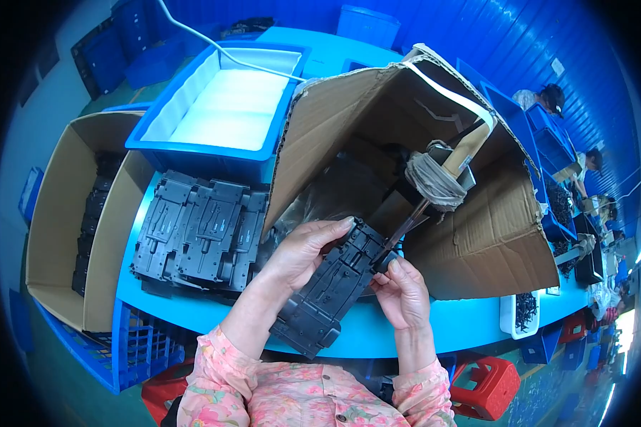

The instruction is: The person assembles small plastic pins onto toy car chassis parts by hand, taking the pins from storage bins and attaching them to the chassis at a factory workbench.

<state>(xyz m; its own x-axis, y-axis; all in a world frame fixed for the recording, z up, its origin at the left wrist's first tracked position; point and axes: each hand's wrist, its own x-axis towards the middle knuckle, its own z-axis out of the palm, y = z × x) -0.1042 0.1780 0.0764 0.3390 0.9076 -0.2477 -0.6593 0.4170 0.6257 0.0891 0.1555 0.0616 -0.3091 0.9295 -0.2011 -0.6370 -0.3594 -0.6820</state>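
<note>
A long black plastic housing (319, 295) with ribs and screw bosses lies tilted in front of me. Its far end points toward the cardboard box opening. My left hand (295, 257) is closed on its left edge, thumb on top near the far end. At the far right corner, my right hand (404, 293) pinches a small dark piece (387, 260) against or right beside the housing; its kind is unclear. A thin metal rod (408, 231) slants down from a cloth-wrapped fixture (436, 178), its lower end meeting or passing just over the housing's far right side.
An open cardboard box (477, 249) lies around the fixture. Several black housings (203, 228) are stacked at left, below a white-lined blue tray (206, 146). A tall carton (57, 235) stands farther left. A white bin of small black parts (507, 313) sits right. Other people work at far right.
</note>
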